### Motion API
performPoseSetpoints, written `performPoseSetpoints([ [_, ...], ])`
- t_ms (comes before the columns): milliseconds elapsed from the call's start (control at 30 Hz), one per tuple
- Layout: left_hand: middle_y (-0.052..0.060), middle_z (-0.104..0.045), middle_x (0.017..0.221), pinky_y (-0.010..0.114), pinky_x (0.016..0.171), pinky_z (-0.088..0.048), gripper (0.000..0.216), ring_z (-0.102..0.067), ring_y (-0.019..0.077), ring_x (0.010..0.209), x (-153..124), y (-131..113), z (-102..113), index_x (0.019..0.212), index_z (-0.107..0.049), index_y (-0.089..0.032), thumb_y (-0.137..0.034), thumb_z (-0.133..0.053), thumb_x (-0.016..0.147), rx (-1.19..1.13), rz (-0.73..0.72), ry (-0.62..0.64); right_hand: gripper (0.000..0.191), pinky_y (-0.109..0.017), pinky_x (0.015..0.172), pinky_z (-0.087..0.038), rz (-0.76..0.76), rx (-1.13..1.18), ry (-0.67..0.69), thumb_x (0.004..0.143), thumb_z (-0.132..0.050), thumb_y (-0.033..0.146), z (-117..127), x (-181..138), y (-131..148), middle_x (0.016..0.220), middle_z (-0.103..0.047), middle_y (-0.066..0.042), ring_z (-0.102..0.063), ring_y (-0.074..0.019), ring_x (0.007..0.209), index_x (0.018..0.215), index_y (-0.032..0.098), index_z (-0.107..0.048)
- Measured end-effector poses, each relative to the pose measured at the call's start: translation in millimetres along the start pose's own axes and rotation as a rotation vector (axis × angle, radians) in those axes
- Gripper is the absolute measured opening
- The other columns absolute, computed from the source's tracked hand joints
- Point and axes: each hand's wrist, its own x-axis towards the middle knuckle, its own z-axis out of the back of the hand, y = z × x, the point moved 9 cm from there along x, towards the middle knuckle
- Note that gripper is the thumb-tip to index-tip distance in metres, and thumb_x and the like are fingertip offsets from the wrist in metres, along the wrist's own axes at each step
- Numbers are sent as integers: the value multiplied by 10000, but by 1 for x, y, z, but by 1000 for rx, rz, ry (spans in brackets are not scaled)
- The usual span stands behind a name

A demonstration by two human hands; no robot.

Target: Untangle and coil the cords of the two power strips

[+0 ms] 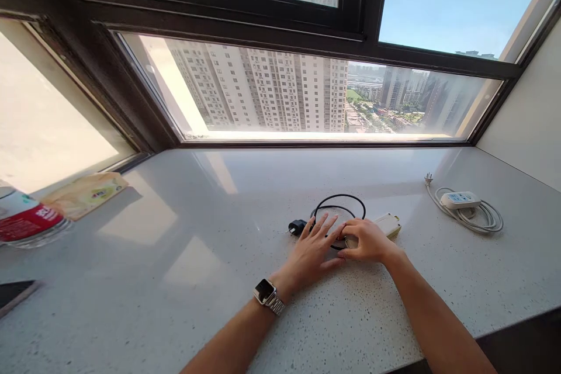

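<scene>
Overlapping cord, left hand spread, right hand gripping strip, coiled extension, bottle apart

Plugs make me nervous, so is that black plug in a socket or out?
Out. The black plug lies on the speckled counter near the left hand, its prongs showing, in no socket.

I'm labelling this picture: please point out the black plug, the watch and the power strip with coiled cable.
Black plug (298,226), head view: on its black body.
Watch (265,291), head view: on its dark screen.
Power strip (460,200), head view: on its white casing.
</scene>
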Motion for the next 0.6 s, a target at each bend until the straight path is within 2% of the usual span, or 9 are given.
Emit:
performPoseSetpoints([
  [133,67,-582,1192,476,1107,-181,369,-487,237,1148,2,15,-10,1223,-567,-269,-435,-463,910,-106,41,88,223,-322,850,-417,28,62,7,723,-766,322,4,-1,4,972,-666,-38,-594,-212,955,889,201,-678],
  [267,50,-604,974,459,1067,-231,309,-521,215,976,5,24,-5,1120,-650,-274,-419,-495,897,-186,97,55,298,-346,903,-389,46,80,-8,694,-789,336,9,-4,6,986,-636,-34,-563,-217,992,932,218,-654],
  [400,53,-625,903,411,926,-327,315,-521,219,909,7,39,-4,1082,-692,-281,-434,-495,891,-263,199,53,314,-373,890,-383,-2,-9,-71,688,-767,295,18,-8,6,1020,-567,-49,-511,-225,1001,931,207,-590],
  [500,56,-645,889,389,879,-326,305,-534,216,889,7,46,-3,1089,-697,-283,-412,-512,883,-314,264,41,330,-381,877,-372,-55,-72,-32,686,-741,305,19,-11,1,1004,-553,-43,-488,-230,982,949,211,-567],
  [600,57,-655,879,385,871,-320,284,-540,219,879,7,48,-2,1054,-715,-282,-398,-542,861,-342,299,33,391,-409,902,-342,-197,-170,-1,670,-696,262,22,-18,-19,1043,-550,-59,-474,-247,996,1034,214,-561],
])
